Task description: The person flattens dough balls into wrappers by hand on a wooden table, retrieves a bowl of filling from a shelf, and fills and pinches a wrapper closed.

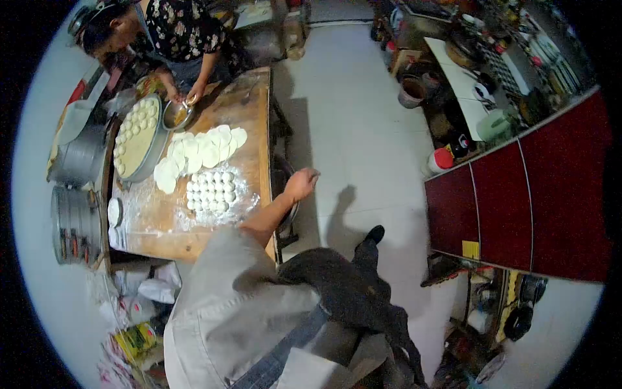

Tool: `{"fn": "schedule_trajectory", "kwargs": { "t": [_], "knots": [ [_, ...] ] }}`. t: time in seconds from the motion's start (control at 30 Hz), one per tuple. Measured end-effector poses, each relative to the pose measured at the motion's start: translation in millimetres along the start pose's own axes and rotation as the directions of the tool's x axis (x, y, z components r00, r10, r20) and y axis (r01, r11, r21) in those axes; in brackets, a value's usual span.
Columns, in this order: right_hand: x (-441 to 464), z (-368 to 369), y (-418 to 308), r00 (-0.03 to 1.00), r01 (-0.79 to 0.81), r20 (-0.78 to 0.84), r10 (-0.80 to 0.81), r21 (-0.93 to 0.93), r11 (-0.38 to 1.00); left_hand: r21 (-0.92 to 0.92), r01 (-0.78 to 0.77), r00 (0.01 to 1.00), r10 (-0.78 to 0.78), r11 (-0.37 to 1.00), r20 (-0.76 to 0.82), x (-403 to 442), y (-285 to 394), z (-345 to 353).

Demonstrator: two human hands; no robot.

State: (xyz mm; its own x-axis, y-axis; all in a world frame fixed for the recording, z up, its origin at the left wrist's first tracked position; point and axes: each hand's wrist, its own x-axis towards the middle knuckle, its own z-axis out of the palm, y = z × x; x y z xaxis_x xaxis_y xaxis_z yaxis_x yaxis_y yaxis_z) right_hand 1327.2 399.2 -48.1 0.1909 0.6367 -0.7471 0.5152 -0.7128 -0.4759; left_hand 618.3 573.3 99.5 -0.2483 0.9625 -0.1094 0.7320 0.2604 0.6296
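My left hand [301, 185] hangs over the floor just past the right edge of the wooden table [249, 152], its fingers curled together with nothing visible in them. My right hand is out of sight. Nearest to my left arm on the floured tabletop sit rows of small white dough balls [211, 191]. Behind them lie overlapping flat dough rounds [201, 149]. A large round pan [155, 146] at the table's left side holds a ring of rounded dough pieces [139, 117].
Across the table a person [184, 39] bends over a metal bowl [176, 117], hands at its rim. Stacked steamers [74, 223] stand at left. A dark red counter [505, 188], a red-lidded jar [442, 159] and a bucket [411, 92] line the right. Pale tiled floor [337, 123] runs between.
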Motion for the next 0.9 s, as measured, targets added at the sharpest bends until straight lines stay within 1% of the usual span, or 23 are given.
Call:
{"fn": "schedule_trajectory", "kwargs": {
  "t": [0.03, 0.07, 0.1, 0.17, 0.23, 0.27, 0.3, 0.37, 0.4, 0.43, 0.5, 0.53, 0.57, 0.6, 0.63, 0.67, 0.73, 0.77, 0.83, 0.87, 0.9],
  "knots": [
    [19, -13, -12, 0.999, 0.006, 0.034, -0.004, -0.056, 0.998, 0.078, 0.046, 0.999, -0.048, 0.996, 0.014, 3, 5, 0],
    [44, -24, -23, 0.997, 0.019, 0.071, -0.012, -0.103, 0.994, 0.052, -0.046, 0.994, 0.051, 0.998, -0.1, 11, -9, 8],
    [66, -36, -38, 0.994, 0.034, 0.106, -0.017, -0.151, 0.988, 0.054, -0.027, 0.992, 0.034, 0.998, -0.12, 18, -13, 6],
    [113, -62, -74, 0.984, 0.091, 0.17, -0.048, -0.257, 0.962, 0.039, 0.151, 0.977, -0.143, 0.988, -0.159, 22, -16, 2],
    [166, -90, -130, 0.972, 0.177, 0.207, -0.113, -0.324, 0.929, -0.019, 0.247, 0.94, -0.244, 0.969, -0.237, 27, 1, -12],
    [198, -105, -158, 0.961, 0.234, 0.226, -0.161, -0.349, 0.908, -0.008, 0.207, 0.943, -0.202, 0.978, -0.263, 30, -15, -8],
    [225, -113, -194, 0.947, 0.29, 0.239, -0.213, -0.362, 0.886, -0.015, 0.235, 0.936, -0.23, 0.972, -0.267, 32, -11, -17],
    [280, -126, -279, 0.926, 0.367, 0.225, -0.302, -0.358, 0.859, -0.047, 0.338, 0.9, -0.338, 0.94, -0.276, 34, -5, -31],
    [299, -127, -323, 0.916, 0.395, 0.218, -0.337, -0.34, 0.853, -0.029, 0.386, 0.871, -0.374, 0.922, -0.32, 42, -13, -28],
    [314, -127, -371, 0.905, 0.422, 0.202, -0.374, -0.316, 0.85, -0.036, 0.4, 0.86, -0.389, 0.916, -0.329, 49, -19, -30],
    [333, -111, -464, 0.887, 0.459, 0.188, -0.421, -0.275, 0.845, -0.069, 0.391, 0.813, -0.38, 0.918, -0.441, 65, -36, -41],
    [341, -100, -501, 0.878, 0.476, 0.196, -0.437, -0.26, 0.84, -0.089, 0.413, 0.803, -0.409, 0.906, -0.434, 80, -50, -49],
    [349, -85, -536, 0.867, 0.495, 0.205, -0.454, -0.252, 0.832, -0.091, 0.402, 0.8, -0.399, 0.911, -0.448, 99, -59, -61],
    [356, -67, -563, 0.857, 0.511, 0.221, -0.466, -0.239, 0.826, -0.051, 0.489, 0.783, -0.464, 0.871, -0.414, 115, -68, -74],
    [365, -53, -581, 0.848, 0.523, 0.244, -0.47, -0.243, 0.817, -0.004, 0.567, 0.761, -0.526, 0.824, -0.379, 131, -78, -85],
    [374, -35, -599, 0.841, 0.53, 0.28, -0.464, -0.251, 0.81, -0.008, 0.623, 0.73, -0.584, 0.782, -0.355, 151, -95, -95],
    [385, 7, -626, 0.835, 0.521, 0.358, -0.419, -0.265, 0.811, -0.104, 0.703, 0.639, -0.689, 0.703, -0.341, 189, -142, -106],
    [389, 24, -635, 0.836, 0.502, 0.397, -0.379, -0.275, 0.82, -0.144, 0.713, 0.609, -0.708, 0.686, -0.357, 205, -160, -114],
    [401, 55, -658, 0.838, 0.457, 0.458, -0.297, -0.293, 0.84, -0.129, 0.644, 0.632, -0.619, 0.754, -0.466, 241, -195, -136],
    [407, 67, -672, 0.84, 0.433, 0.476, -0.261, -0.298, 0.851, -0.101, 0.586, 0.642, -0.537, 0.804, -0.548, 255, -207, -143],
    [414, 77, -684, 0.84, 0.41, 0.49, -0.231, -0.297, 0.862, -0.099, 0.587, 0.642, -0.537, 0.803, -0.547, 264, -213, -149]
  ]
}}
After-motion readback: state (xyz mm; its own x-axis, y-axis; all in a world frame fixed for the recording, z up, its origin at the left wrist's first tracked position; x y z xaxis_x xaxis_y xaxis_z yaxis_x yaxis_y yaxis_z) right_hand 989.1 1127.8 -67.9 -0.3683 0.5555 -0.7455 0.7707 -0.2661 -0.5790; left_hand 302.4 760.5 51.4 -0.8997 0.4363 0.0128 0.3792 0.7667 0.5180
